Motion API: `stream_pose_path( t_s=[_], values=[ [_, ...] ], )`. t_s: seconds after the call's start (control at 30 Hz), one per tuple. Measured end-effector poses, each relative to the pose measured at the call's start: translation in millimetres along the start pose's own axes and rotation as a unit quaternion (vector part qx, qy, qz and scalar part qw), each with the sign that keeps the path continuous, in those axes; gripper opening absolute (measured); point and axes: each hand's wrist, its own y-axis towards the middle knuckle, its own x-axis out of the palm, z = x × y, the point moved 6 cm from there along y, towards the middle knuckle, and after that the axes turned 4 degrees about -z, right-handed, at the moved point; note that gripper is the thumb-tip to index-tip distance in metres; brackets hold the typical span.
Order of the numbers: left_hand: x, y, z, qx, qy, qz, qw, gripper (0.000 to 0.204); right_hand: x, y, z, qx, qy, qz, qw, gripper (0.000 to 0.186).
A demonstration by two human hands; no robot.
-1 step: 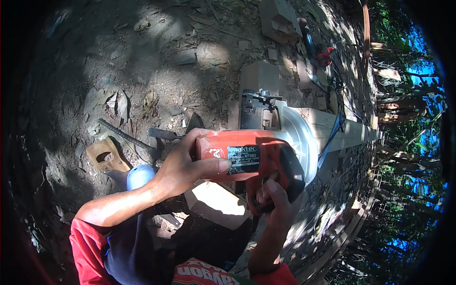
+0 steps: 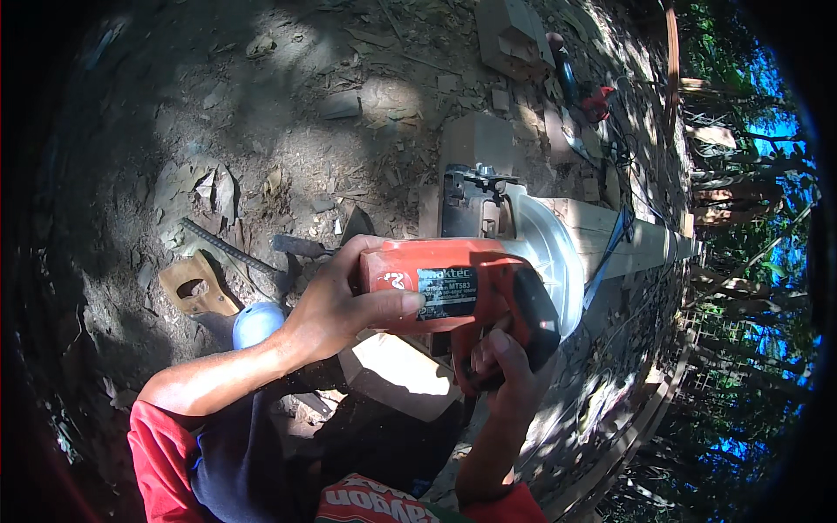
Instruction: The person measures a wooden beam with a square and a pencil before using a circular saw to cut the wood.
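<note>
A red circular saw [image 2: 410, 261] with a black handle and a silver blade guard [image 2: 554, 261] rests on a squared timber [image 2: 475, 144]. My left hand [image 2: 336, 301] wraps round the end of its motor housing, thumb on top by the dark label. My right hand [image 2: 506, 362] is closed round the rear handle. The saw's metal base plate [image 2: 466, 209] lies against the wood; the blade is hidden by the guard. Beyond the guard a pale timber [image 2: 632, 240] runs off to the right.
Left of my left hand lie a wooden hand-saw handle [image 2: 199, 286], a ribbed steel bar [image 2: 228, 246], a dark-handled tool [image 2: 301, 246] and a blue rounded object [image 2: 259, 326]. A wood block [image 2: 397, 370] sits below the saw. At the top are another block [image 2: 513, 42] and a red tool [image 2: 598, 103].
</note>
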Motion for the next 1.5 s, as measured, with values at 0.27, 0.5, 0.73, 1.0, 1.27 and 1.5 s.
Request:
stream_pose_path(
  t_s=[0.27, 0.5, 0.73, 1.0, 1.27, 1.5],
  values=[
    [-3, 4, 0, 0.001, 0.001, 0.003, 1.000, 0.064, 3, 5, -3, -0.005, -0.003, -0.010, 1.000, 0.017],
    [-3, 8, 4, 0.002, -0.018, -0.005, 1.000, 0.063, 3, 10, -5, -0.007, -0.004, 0.000, 1.000, 0.015],
    [-5, 13, 6, 0.004, -0.047, 0.000, 0.999, 0.066, 6, 16, -5, -0.006, 0.017, 0.010, 1.000, 0.016],
    [-9, 18, 13, 0.018, -0.038, -0.003, 0.999, 0.066, 10, 22, -9, -0.001, 0.008, -0.002, 1.000, 0.016],
    [-12, 24, 16, 0.023, -0.027, 0.004, 0.999, 0.065, 12, 29, -10, -0.006, 0.023, -0.008, 1.000, 0.012],
    [-16, 30, 18, 0.032, -0.025, 0.006, 0.999, 0.063, 14, 33, -14, -0.008, 0.008, 0.004, 1.000, 0.026]
  ],
)
